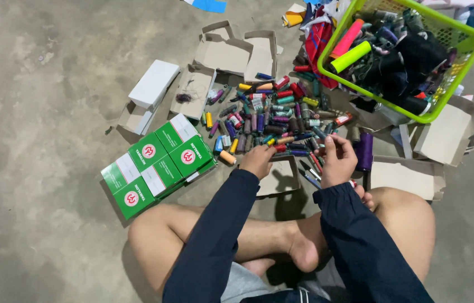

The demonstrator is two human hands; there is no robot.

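— On the concrete floor, just in front of the crossed legs, I am seeing a big heap of small thread spools in many colours. Are you seeing the hands well?

— Yes. The left hand is curling down at the near edge of the heap, fingers closed around something, but I cannot tell which spool it is gripping. The right hand is pinching a small dark spool between thumb and fingers, a little right of the heap.

— What is lying around them?

— Left of the heap, green and white boxes are stacked together, and one plain white box is sitting farther away. Open cardboard boxes are lying at the far side. At the far right, a lime green basket is holding larger cones of thread.

— How am I handling this well, in your opinion?

— I am thinking the pinch should stay on the spool body, not on loose thread, so nothing is unwinding. One spool for each hand seems safer, because the pile is looking easy to scatter.
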